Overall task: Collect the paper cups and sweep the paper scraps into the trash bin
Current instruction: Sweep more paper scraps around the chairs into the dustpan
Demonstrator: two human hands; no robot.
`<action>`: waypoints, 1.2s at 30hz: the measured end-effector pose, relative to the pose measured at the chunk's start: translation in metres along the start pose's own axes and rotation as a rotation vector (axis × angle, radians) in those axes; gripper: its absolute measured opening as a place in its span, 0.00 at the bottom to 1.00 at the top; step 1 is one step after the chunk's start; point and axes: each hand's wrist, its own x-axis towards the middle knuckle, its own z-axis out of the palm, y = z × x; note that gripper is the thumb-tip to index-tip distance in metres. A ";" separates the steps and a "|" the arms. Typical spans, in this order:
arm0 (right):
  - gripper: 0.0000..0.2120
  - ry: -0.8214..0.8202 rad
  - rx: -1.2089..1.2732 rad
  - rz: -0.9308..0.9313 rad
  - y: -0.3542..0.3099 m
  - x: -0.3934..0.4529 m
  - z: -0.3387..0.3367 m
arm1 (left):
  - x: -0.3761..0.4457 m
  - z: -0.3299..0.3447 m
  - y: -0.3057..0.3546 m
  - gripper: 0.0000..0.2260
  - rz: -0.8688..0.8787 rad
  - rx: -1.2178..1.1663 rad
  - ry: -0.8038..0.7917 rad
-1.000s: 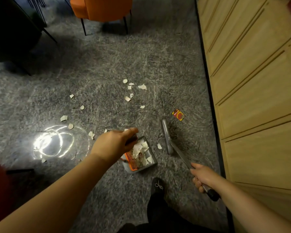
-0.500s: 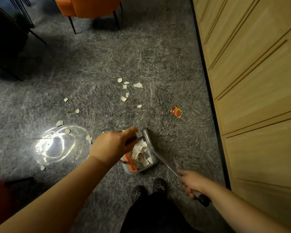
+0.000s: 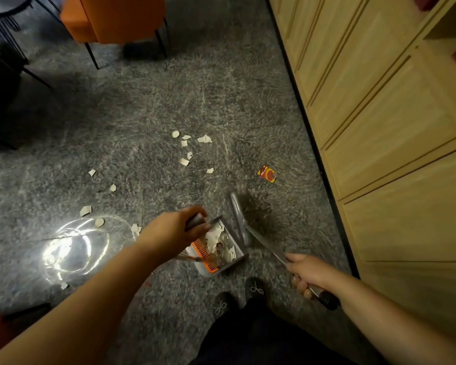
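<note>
My left hand [image 3: 173, 231] grips the handle of a grey dustpan [image 3: 236, 262] with an orange comb edge, resting on the grey floor. White paper scraps fill the pan. My right hand [image 3: 304, 275] grips the broom handle [image 3: 267, 247]; the grey broom head [image 3: 237, 212] stands just right of the pan's mouth. Several loose paper scraps [image 3: 188, 147] lie farther out on the floor, others at the left [image 3: 86, 210]. A small red and yellow wrapper [image 3: 267, 174] lies to the right. No paper cup or trash bin is in view.
A wooden cabinet wall [image 3: 379, 114] runs along the right. An orange chair [image 3: 116, 17] stands at the back, dark furniture legs [image 3: 5, 59] at the far left. A bright light reflection [image 3: 71, 248] glares on the floor. My shoes [image 3: 237, 296] are below the pan.
The broom head swept left to the dustpan mouth half a second ago, then swung back out to the right and farther away. The left hand kept hold of the dustpan.
</note>
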 end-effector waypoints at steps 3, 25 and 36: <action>0.24 0.047 0.098 -0.008 0.001 0.001 -0.004 | -0.002 -0.001 0.000 0.15 -0.007 0.047 0.163; 0.21 0.107 0.202 -0.065 -0.118 0.079 -0.242 | 0.250 -0.060 0.135 0.10 0.056 0.178 0.074; 0.20 0.092 0.064 -0.041 -0.169 0.129 -0.337 | 0.343 -0.065 0.169 0.10 0.068 0.277 0.056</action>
